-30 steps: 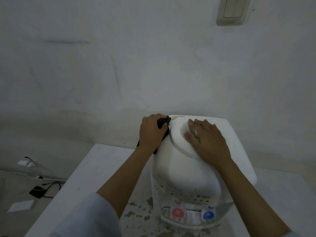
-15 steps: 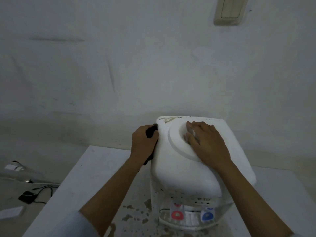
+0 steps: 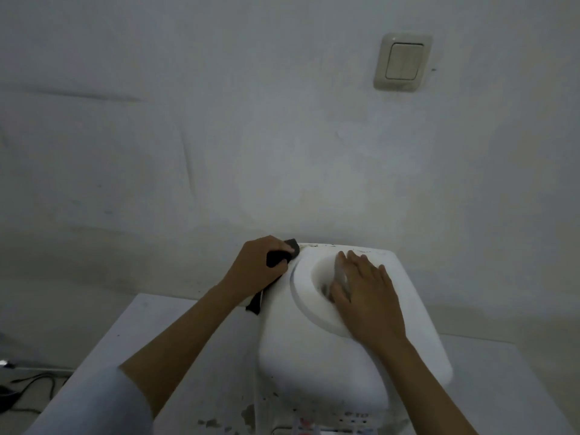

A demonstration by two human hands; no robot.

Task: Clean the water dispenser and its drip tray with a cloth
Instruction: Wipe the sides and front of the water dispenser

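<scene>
Cleaning is under way at the top rear-left corner of the water dispenser, which stands on a white table against the wall. Left hand grips a dark cloth, fingers curled round it, pressing it to the corner where brownish grime lines the back edge. Right hand lies flat and open-fingered across the bottle well, evidently steadying the unit against the wiping pressure. Drip tray is not visible.

Small dark marks on the water dispenser front are too blurred to read.
</scene>
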